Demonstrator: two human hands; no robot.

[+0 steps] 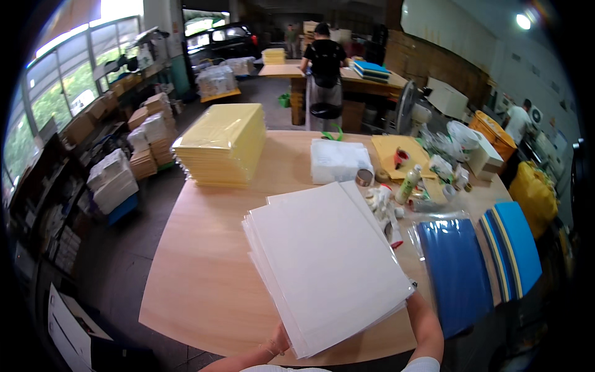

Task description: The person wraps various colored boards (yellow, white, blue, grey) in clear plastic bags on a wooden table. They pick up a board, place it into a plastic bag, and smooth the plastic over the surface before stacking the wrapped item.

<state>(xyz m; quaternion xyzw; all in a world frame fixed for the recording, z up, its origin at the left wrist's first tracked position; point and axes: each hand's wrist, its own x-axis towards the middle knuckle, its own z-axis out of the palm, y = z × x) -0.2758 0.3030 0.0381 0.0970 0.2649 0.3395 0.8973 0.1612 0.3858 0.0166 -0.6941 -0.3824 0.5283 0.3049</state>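
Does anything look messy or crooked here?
Yes: the white sheets being held look crooked, because their edges don't line up. Beyond them, a bottle, tape rolls and crumpled plastic lie jumbled together. Nothing looks spilled.

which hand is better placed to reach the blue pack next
Likely the right hand: it holds the white sheets by the right edge, nearer the blue pack. The left hand holds their lower left edge, farther off.
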